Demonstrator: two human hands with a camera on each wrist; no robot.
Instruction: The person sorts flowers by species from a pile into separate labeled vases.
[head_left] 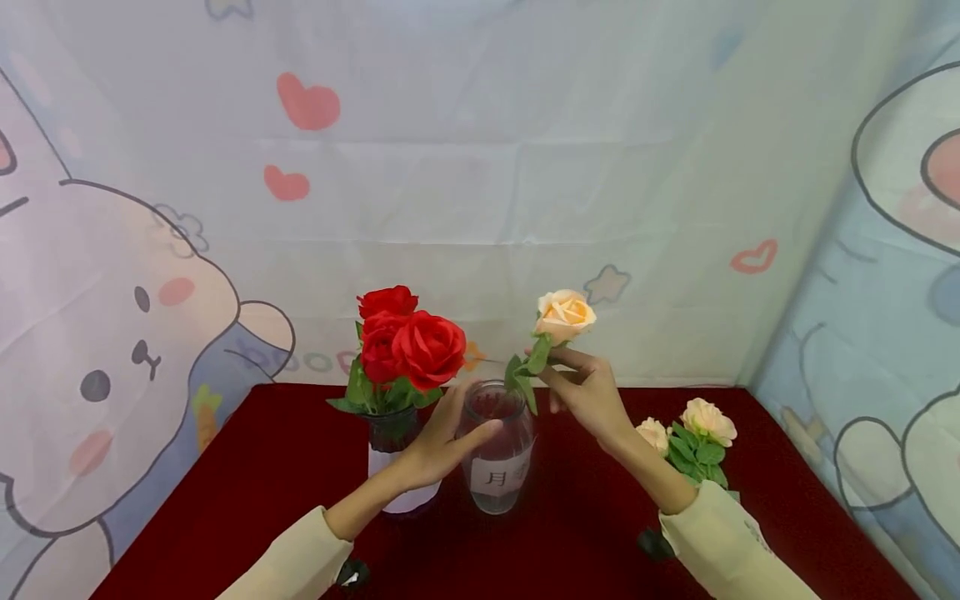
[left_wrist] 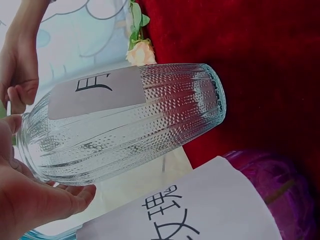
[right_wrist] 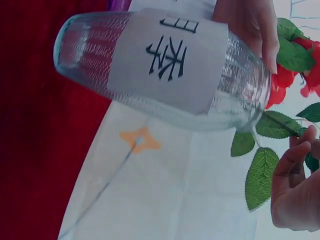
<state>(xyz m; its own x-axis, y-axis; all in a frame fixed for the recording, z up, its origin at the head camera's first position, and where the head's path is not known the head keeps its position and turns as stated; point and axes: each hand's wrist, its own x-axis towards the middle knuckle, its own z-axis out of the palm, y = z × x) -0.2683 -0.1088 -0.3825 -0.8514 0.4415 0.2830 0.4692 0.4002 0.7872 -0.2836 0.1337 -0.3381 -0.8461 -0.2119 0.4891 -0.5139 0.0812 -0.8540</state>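
Nearest us, our left hand (head_left: 442,442) curls its fingers and thumb round the shoulder of the clear ribbed glass vase with a white paper label (head_left: 498,446), which stands upright on the dark red tablecloth (head_left: 247,492). Just above its mouth, our right hand (head_left: 588,392) pinches the leafy stem of a peach-coloured artificial rose (head_left: 565,315) — fingers clamped together on it. We judge the stem is being lined up for insertion; lowering it straight down needs the leaves to pass the narrow rim. Touching our left hand stands a dark vase of red roses (head_left: 405,342) — close enough to snag. Right of our arm lie two more pale roses (head_left: 693,437).
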